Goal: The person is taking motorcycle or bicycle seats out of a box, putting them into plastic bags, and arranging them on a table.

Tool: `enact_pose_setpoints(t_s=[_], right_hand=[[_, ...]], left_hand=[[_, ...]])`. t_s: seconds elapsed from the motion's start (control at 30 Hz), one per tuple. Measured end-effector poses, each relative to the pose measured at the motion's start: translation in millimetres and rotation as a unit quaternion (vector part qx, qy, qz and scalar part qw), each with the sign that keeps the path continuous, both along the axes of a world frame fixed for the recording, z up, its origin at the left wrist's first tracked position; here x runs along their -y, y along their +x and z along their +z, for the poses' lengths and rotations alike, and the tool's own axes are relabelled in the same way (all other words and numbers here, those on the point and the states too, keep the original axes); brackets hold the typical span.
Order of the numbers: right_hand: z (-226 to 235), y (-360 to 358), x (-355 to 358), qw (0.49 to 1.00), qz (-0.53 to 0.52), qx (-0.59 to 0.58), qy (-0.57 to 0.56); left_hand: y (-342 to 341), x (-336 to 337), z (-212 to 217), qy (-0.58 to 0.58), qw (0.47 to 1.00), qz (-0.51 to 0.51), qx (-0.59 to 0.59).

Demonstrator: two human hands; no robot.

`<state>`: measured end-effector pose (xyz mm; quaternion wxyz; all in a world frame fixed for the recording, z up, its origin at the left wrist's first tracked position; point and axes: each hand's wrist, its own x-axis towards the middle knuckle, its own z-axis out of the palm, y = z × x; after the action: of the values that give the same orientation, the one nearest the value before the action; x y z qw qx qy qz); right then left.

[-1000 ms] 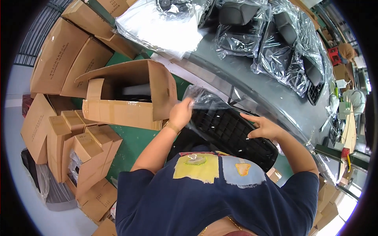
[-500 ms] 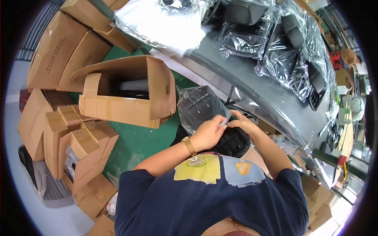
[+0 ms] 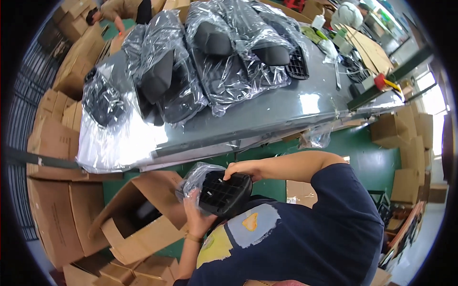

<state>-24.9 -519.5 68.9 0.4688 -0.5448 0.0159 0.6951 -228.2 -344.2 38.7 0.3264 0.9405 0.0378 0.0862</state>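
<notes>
In front of my chest is a black molded plastic part [image 3: 225, 194] with a ribbed, grid-like underside turned toward me. A clear plastic bag [image 3: 194, 177] covers its far left end, while the ribbed end is bare. My left hand [image 3: 196, 217] is closed on the part's lower left side, with bag film at the fingers. Over the upper right rim, my right hand [image 3: 239, 168] grips the part, a digit bent onto the ribs. The rest of its fingers are hidden behind the rim.
Beyond my hands runs a grey table [image 3: 267, 107] bearing several bagged black parts [image 3: 214, 40] and clear film [image 3: 117, 148]. An open carton [image 3: 143, 238] stands at left near other cartons [image 3: 52, 214]. Another person [image 3: 121, 12] bends at the far left. Tools lie at the table's right.
My view has turned rightward. The black part has tilted, so more of its ribbed underside faces me. My hands have moved from close together at the bag's edge to opposite sides of the part.
</notes>
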Motion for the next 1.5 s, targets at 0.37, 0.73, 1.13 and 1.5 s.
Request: enact_pose_setpoints(t_s=[0.37, 0.73, 1.13, 1.5], right_hand=[[53.5, 40.7, 102.2, 0.941, -0.236, 0.108, 0.216], [-128.5, -28.5, 245.2, 0.857, -0.493, 0.130, 0.069], [-83.1, -41.9, 270.5, 0.697, -0.609, 0.147, 0.349], [-66.7, 7.6, 274.1, 0.545, -0.744, 0.099, 0.373]], left_hand=[[104.5, -3.1, 77.9, -0.526, 0.832, 0.096, 0.145], [198.3, -47.2, 96.1, -0.257, 0.901, 0.018, 0.350], [305.9, 49.7, 222.5, -0.534, 0.811, -0.109, 0.211], [388.6, 170.6, 228.4, -0.409, 0.894, -0.178, -0.045]])
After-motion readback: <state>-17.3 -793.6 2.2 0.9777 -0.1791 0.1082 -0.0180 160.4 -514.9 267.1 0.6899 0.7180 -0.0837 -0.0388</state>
